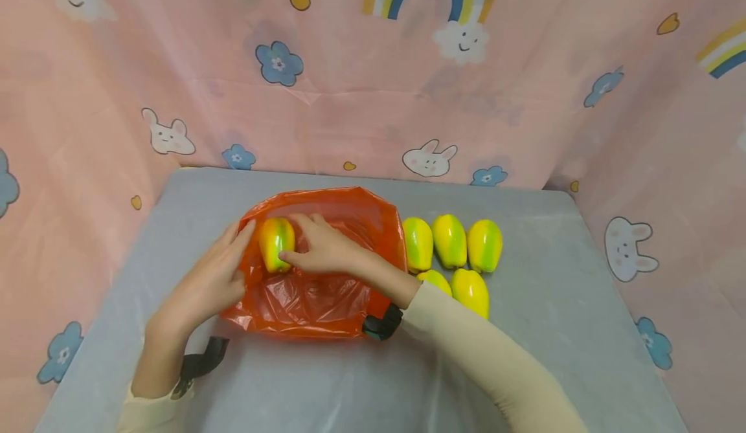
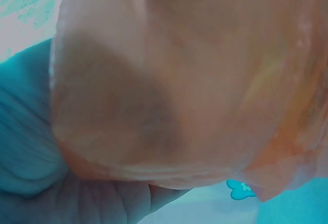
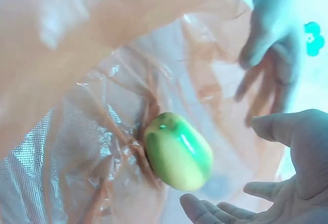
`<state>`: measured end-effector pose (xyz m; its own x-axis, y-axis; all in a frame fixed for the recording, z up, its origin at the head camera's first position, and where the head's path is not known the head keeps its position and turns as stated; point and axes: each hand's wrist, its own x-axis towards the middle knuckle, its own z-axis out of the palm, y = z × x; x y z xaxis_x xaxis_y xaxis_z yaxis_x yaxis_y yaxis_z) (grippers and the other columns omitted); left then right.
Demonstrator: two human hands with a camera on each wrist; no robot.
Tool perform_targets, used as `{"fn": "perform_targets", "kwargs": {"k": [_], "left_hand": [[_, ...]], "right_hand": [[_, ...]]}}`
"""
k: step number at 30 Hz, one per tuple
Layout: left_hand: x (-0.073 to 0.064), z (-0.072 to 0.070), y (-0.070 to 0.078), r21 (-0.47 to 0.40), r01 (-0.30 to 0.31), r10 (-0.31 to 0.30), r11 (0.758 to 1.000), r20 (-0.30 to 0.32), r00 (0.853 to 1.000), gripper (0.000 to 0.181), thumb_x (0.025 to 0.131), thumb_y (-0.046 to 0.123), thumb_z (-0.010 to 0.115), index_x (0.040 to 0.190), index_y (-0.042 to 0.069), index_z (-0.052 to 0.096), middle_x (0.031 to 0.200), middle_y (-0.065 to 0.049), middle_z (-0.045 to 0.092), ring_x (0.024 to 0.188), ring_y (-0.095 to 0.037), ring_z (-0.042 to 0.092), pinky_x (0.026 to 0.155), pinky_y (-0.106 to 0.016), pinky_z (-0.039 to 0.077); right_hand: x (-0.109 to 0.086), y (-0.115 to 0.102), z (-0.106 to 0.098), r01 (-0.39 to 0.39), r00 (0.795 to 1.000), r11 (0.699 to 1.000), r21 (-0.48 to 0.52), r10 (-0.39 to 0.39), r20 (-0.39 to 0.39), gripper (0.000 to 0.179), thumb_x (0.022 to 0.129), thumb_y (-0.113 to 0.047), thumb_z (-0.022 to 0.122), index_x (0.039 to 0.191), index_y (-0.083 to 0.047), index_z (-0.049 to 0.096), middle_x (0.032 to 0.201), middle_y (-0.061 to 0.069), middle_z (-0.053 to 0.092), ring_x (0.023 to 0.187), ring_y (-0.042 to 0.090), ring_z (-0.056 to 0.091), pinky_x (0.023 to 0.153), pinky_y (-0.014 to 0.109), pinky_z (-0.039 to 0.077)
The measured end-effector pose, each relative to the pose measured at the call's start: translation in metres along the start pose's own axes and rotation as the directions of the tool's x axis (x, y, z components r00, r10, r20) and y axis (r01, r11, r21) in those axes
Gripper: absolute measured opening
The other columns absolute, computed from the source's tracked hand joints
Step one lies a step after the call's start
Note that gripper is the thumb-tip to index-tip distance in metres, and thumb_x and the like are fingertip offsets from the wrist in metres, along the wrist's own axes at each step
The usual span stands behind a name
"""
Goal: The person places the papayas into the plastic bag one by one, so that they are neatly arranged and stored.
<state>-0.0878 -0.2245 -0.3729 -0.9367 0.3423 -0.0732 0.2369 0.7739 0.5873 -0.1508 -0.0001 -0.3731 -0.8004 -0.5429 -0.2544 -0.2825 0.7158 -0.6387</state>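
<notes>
yellow-green fruit [image 1: 274,242] in orange bag [image 1: 332,300], right grip [image 1: 320,245] wide, grey table [image 1: 559,329], pink backdrop [image 1: 350,109]

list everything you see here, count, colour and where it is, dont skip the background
bag: 1, red-orange, on the table, its mouth open
bagged fruit: 1, yellow with green, within the bag's mouth, towards its left side
loose fruit: 5, yellow with green, on the table right of the bag
table: 1, grey, under the bag
cloth: pink, behind the table and at both sides
cartoon prints: many, mixed colours, on the cloth
wrist pieces: 2, black, one at each wrist
sleeves: 2, cream, one on each arm
left grip: 1, bare hand, at the bag's left edge
right grip: 1, bare hand, over the bag, beside the bagged fruit
</notes>
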Motion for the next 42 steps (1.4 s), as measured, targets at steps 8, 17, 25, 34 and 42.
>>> {"fn": "perform_targets", "kwargs": {"k": [8,17,25,34,42], "left_hand": [[0.003,0.003,0.001,-0.001,0.004,-0.004,1.000,0.001,1.000,0.086,0.090,-0.007,0.059,0.168,0.001,0.022,0.175,-0.028,0.016,0.157,-0.053,0.029,0.118,-0.071,0.037],[0.001,-0.004,-0.003,0.004,0.000,0.000,1.000,-0.010,1.000,0.086,0.091,-0.005,0.059,0.169,0.007,0.024,0.176,-0.021,0.020,0.156,-0.051,0.031,0.118,-0.072,0.038],[-0.001,-0.006,-0.006,0.003,0.011,-0.011,1.000,-0.020,1.000,0.082,0.095,0.001,0.060,0.169,0.010,0.025,0.178,-0.017,0.018,0.159,-0.048,0.028,0.121,-0.072,0.035],[0.003,0.002,-0.004,0.014,-0.012,0.012,1.000,-0.018,1.000,0.079,0.097,0.004,0.059,0.168,0.012,0.028,0.176,-0.020,0.021,0.158,-0.050,0.030,0.121,-0.073,0.033],[0.004,-0.001,-0.003,0.013,0.012,-0.012,1.000,0.004,1.000,0.079,0.097,0.004,0.059,0.168,0.008,0.026,0.178,-0.019,0.016,0.157,-0.050,0.031,0.119,-0.072,0.037]], "right_hand": [[-0.038,0.003,-0.017,0.028,1.000,0.999,0.042,-0.028,-0.005,0.075,0.101,-0.049,0.065,0.165,-0.024,0.034,0.162,0.009,0.044,0.142,0.031,0.053,0.116,0.057,0.051],[-0.079,0.016,-0.031,0.095,0.993,0.982,0.161,-0.082,-0.090,0.066,0.102,-0.042,0.067,0.161,-0.025,0.042,0.159,0.002,0.048,0.141,0.023,0.056,0.111,0.049,0.057],[-0.105,0.040,-0.027,0.143,0.976,0.960,0.241,-0.097,-0.194,0.053,0.105,-0.036,0.065,0.155,-0.024,0.050,0.156,-0.001,0.053,0.140,0.024,0.059,0.109,0.049,0.058],[-0.152,0.069,-0.032,0.181,0.927,0.932,0.313,-0.055,-0.372,0.047,0.104,-0.026,0.067,0.149,-0.019,0.057,0.150,0.004,0.059,0.132,0.028,0.066,0.103,0.041,0.062],[-0.183,0.098,-0.029,0.161,0.863,0.930,0.329,0.029,-0.505,0.043,0.104,-0.015,0.065,0.147,-0.012,0.058,0.147,0.009,0.063,0.131,0.029,0.067,0.097,0.016,0.057]]}}
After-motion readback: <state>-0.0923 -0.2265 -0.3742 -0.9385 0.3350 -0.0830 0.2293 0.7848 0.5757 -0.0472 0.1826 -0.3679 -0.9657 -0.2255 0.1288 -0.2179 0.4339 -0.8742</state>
